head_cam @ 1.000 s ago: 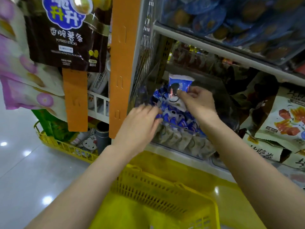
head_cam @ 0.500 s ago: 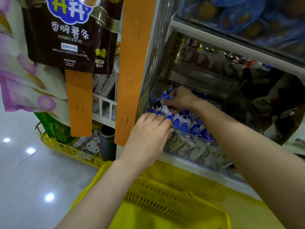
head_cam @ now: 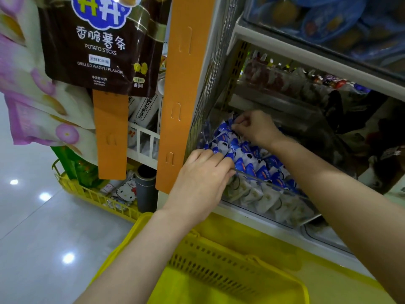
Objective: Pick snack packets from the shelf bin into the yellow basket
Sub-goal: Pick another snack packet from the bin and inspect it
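A clear shelf bin (head_cam: 274, 200) holds several blue-and-white snack packets (head_cam: 258, 163) piled over paler ones. My right hand (head_cam: 254, 127) reaches deep into the bin's far left corner, its fingertips pinched on a packet's edge there. My left hand (head_cam: 203, 178) rests palm down on the bin's near left corner, fingers curled over packets at the rim; whether it grips one is hidden. The yellow basket (head_cam: 219, 266) sits low in front, directly under my forearms, and what shows of its floor is bare.
An orange hanging strip (head_cam: 182, 95) and a wire mesh side panel border the bin on the left. A brown potato-sticks bag (head_cam: 103, 44) hangs upper left. Another yellow basket (head_cam: 98, 198) of goods sits on the floor. The shelf above (head_cam: 317, 55) overhangs the bin.
My right hand, which held a packet lifted above the pile, has gone down into the bin's far left corner. My left hand shifted slightly right along the bin's rim.
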A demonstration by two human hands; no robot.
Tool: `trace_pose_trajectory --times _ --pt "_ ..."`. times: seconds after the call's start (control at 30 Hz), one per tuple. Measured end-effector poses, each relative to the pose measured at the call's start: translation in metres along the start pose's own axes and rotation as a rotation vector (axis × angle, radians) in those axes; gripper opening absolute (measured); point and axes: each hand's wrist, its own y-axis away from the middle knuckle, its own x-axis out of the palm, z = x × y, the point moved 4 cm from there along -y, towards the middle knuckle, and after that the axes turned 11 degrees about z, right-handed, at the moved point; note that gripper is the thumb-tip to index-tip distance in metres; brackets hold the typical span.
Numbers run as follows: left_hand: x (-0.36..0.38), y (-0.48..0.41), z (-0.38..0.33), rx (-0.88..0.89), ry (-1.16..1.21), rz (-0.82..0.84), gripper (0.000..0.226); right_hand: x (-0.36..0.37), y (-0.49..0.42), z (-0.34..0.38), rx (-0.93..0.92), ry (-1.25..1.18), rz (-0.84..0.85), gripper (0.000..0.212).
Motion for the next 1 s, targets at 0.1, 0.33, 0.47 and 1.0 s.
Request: trace_pose_trajectory --times 0.1,0.33,0.47,1.0 --pt "0.0 0.0 0.0 -0.003 -0.006 0.003 0.012 0.011 -0.001 -0.008 0.102 0.157 0.124 0.037" --pt "0.0 0.0 -0.001 -0.006 -0.032 0.007 0.01 0.014 -0.005 -0.002 0.067 0.198 0.143 0.021" --pt "0.0 0.0 -0.001 -0.001 -0.025 0.031 0.012 0.004 0.006 -0.001 -0.009 0.136 -0.103 0.013" --pt "-0.013 0.038 -0.026 -0.34 1.331 0.002 0.027 0.014 0.171 0.016 -0.174 -0.805 -0.122 0.014"
